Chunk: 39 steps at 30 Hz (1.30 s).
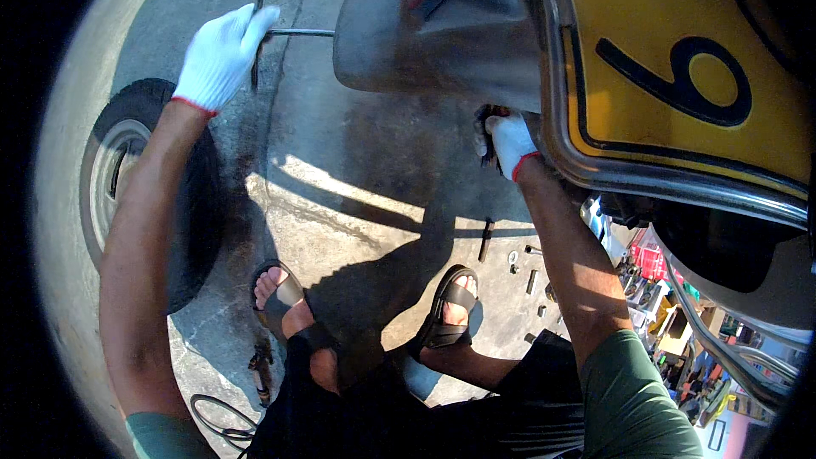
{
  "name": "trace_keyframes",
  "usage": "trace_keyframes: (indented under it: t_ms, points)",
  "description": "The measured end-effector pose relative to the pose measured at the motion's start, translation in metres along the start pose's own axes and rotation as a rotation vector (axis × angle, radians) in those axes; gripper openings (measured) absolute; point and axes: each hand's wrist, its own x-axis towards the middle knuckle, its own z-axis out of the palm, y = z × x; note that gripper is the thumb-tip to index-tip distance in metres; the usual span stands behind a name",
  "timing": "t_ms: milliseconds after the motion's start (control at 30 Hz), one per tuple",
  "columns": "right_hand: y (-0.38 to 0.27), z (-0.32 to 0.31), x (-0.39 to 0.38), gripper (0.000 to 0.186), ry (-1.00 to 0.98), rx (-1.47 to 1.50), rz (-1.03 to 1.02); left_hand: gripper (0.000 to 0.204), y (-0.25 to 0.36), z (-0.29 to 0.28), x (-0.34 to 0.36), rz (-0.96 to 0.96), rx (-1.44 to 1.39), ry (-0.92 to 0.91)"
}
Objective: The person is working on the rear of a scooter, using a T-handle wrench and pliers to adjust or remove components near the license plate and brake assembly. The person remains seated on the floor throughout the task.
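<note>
My left hand (218, 55), in a white knit glove with a red cuff, is closed at the middle of a dark bar with a thin shiny rod (302, 32) running right from it. Together they look like a T-handle wrench. The rod's far end is hidden behind a dark grey mudguard (408, 42) with a red reflector. My right hand (510, 143), gloved alike, sits below the mudguard with its fingers curled around a dark, greasy part (486, 132) that I cannot make out. A yellow plate (629, 25) with black characters hangs above my right forearm.
A wheel with a black tyre (195, 229) is on the concrete at left. Loose sockets (532, 281), a washer (513, 258) and a dark bar (486, 240) lie near my right foot. Cluttered tools and boxes (680, 323) fill the lower right. A black hose (217, 421) lies at lower left.
</note>
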Motion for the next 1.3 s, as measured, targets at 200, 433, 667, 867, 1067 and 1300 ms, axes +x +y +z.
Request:
trace_keyframes:
  t_ms: [200, 433, 667, 867, 1067, 1300]
  points:
    - [-0.016, 0.012, -0.008, 0.008, 0.152, -0.199, 0.056, 0.046, -0.004, 0.021, 0.010, -0.481, -0.150, -0.335]
    - [0.007, -0.007, 0.007, 0.008, 0.138, -0.116, 0.060, 0.045, 0.021, -0.026, 0.000, 0.043, -0.205, -0.006]
    - [0.011, -0.014, 0.006, 0.008, 0.001, 0.028, 0.070, 0.029, 0.010, -0.019, 0.003, 0.202, -0.035, 0.081]
    - [0.001, 0.000, 0.004, 0.008, 0.100, -0.071, 0.092, 0.056, -0.007, 0.013, 0.010, -0.663, -0.488, -0.472]
    - [0.025, -0.020, 0.021, 0.010, 0.225, -0.147, -0.011, 0.045, 0.024, 0.006, 0.011, -0.773, -0.790, -0.289]
    - [0.023, -0.003, 0.020, 0.012, 0.105, 0.025, -0.041, 0.035, 0.018, -0.018, 0.021, -0.394, -0.697, -0.081]
